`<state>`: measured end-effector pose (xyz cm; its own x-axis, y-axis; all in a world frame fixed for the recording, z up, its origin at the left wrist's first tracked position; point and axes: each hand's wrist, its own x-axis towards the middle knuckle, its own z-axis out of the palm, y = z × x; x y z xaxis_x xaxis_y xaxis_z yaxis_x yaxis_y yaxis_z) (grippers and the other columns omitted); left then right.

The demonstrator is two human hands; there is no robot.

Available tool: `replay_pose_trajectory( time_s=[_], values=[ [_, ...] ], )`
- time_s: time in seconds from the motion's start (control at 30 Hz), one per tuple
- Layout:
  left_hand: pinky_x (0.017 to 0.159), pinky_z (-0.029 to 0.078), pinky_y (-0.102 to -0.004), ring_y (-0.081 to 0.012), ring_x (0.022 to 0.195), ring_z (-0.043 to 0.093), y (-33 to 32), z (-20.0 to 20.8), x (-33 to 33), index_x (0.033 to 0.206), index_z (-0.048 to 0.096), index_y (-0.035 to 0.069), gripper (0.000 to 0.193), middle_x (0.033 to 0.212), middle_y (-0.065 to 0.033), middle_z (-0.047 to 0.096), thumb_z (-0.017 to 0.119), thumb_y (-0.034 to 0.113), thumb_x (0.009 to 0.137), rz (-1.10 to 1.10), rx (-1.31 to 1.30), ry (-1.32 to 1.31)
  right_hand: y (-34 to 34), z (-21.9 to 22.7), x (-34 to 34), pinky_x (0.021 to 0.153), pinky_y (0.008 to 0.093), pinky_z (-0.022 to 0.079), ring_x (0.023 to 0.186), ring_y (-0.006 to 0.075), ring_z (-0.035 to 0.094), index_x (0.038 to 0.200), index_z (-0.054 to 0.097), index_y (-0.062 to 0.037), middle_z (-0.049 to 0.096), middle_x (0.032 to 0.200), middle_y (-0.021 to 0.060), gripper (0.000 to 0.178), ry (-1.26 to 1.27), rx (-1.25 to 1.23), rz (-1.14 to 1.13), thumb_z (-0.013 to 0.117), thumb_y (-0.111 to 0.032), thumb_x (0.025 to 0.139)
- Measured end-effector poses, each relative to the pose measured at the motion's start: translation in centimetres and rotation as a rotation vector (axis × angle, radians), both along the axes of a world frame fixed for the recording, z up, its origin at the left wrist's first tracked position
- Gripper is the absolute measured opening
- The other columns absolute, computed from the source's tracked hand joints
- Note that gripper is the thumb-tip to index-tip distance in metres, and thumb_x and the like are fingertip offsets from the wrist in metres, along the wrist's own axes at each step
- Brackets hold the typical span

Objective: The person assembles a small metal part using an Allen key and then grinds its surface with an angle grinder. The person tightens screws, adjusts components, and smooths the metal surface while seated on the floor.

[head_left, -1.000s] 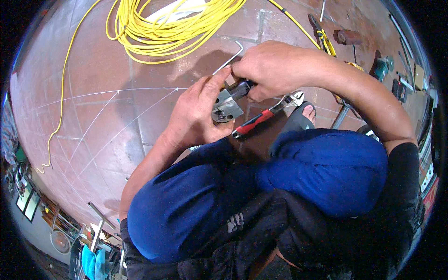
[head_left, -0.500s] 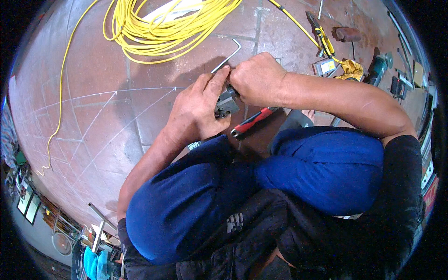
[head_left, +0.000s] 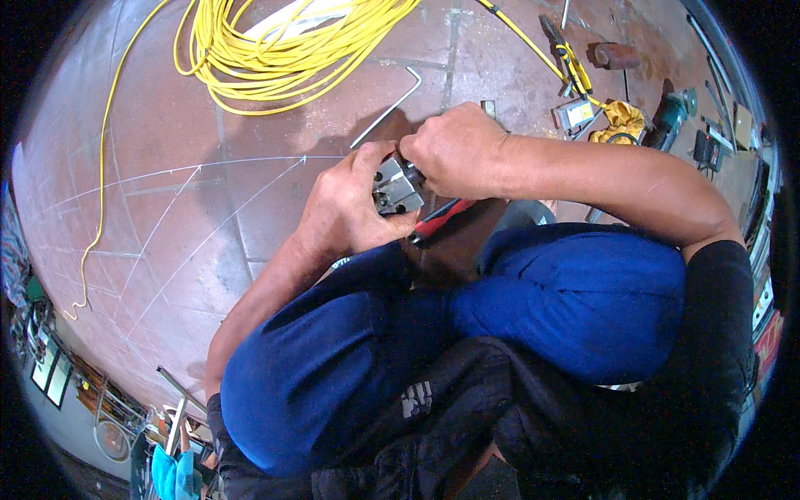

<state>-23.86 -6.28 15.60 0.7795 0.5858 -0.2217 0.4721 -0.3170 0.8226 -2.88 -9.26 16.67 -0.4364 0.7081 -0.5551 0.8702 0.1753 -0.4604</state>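
My left hand (head_left: 337,204) wraps round a grey metal block (head_left: 400,190) with dark holes in its face. Thumb below and fingers above, it holds the block over the floor in front of my knees. My right hand (head_left: 457,150) is closed in a fist against the block's right side. What its fingers grip there is dark and mostly hidden. Just beyond my left fingertips a bent hex key (head_left: 387,110) lies on the floor. Beneath the block and right hand is a tool with a red and black handle (head_left: 442,220), its far end covered by the right hand.
A coil of yellow cable (head_left: 275,71) lies on the tiled floor (head_left: 275,129) at the far left. Yellow-handled pliers (head_left: 575,67), a small box (head_left: 575,115), a yellow cloth (head_left: 621,121) and a green angle grinder (head_left: 673,115) are at the right. White lines cross the left floor.
The metal block has turned in my left hand, so more of its holed face shows. My right fist remains against it. More of the hex key is uncovered.
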Motion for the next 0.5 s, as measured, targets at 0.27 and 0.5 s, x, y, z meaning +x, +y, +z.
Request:
replay_pose_trajectory(
  time_s=[0.27,0.5],
  values=[
    [0.088,0.057,-0.0481,-0.0413,0.106,0.068,-0.1,0.1,-0.2,0.137,0.054,0.006,0.085,0.117,-0.0216,0.068,0.089,0.031,0.064,-0.053,0.144,0.12,0.9,0.1,0.0,0.075,0.0501,0.059,0.085,0.0398,0.074,0.089,0.077,-0.0044,0.074,0.087,0.0218,0.02,0.016,-0.215,-0.065,0.071,-0.019,0.076],
    [0.089,0.057,-0.0482,-0.0421,0.104,0.069,-0.1,-0.7,-0.1,0.136,0.055,0.005,0.085,0.115,-0.0217,0.069,0.09,0.031,0.063,-0.014,0.112,0.075,1.0,-0.1,0.0,0.079,0.0481,0.058,0.089,0.0387,0.073,0.099,0.073,-0.0032,0.074,0.089,0.0215,0.03,0.022,-0.165,-0.049,0.077,-0.02,0.074]
  ],
)
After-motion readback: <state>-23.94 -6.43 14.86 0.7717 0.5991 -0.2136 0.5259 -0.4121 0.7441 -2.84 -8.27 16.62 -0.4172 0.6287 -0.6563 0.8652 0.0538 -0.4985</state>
